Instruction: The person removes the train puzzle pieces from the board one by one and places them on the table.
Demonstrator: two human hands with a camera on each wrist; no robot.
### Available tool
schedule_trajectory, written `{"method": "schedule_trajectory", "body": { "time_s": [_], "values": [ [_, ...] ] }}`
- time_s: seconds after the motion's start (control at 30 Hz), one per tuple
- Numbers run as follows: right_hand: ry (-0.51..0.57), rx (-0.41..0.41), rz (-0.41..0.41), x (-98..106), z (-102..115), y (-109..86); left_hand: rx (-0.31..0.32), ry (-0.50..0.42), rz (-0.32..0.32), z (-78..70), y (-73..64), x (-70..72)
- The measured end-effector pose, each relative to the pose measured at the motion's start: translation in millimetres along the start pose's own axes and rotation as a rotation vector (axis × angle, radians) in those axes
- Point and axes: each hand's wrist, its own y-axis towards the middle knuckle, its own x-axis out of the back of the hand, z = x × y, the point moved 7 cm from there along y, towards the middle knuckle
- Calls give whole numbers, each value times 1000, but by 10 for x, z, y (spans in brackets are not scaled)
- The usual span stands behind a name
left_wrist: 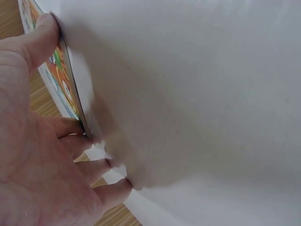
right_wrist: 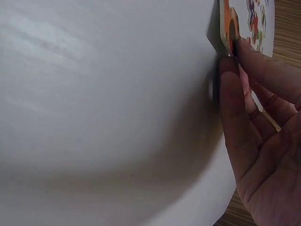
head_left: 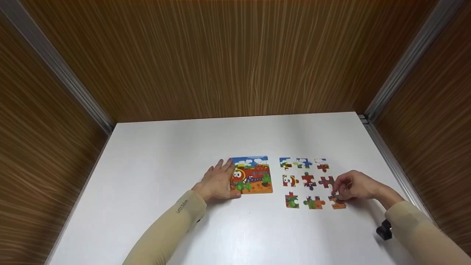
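Observation:
My left hand (head_left: 218,183) lies along the left side of a square picture puzzle (head_left: 259,176) showing a red train, its fingers spread and the thumb at the lower left corner. In the left wrist view the thumb and forefinger touch the puzzle's edge. At the right, my right hand (head_left: 356,187) pinches a puzzle piece (head_left: 337,204) with orange ground on it between thumb and forefinger. This piece is at the lower right of several loose pieces laid in rows. Seen from the right wrist, the orange piece (right_wrist: 227,28) looks slightly tilted, with a shadow beneath.
Nearest the right hand lies a red and blue piece (head_left: 324,182); an orange and green piece (head_left: 315,203) is left of the pinched one. All stand on a white table (head_left: 165,154). Wood-grain panels (head_left: 235,59) enclose the back and sides.

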Motion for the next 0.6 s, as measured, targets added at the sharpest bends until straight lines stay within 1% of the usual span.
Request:
{"method": "schedule_trajectory", "body": {
  "time_s": [0.23, 0.33, 0.47, 0.6],
  "values": [
    [19, -58, 17, 35, 3, -33, 4, -9, 5, 4, 8, -20],
    [29, -70, -1, 73, 38, -36, 2, -10, 5, -10, 8, -14],
    [25, -53, -47, 119, 136, 16, -2, -4, 8, -33, 9, -14],
    [25, -22, -93, 127, 292, 108, -16, -16, 13, -19, 17, -8]
  ]
}}
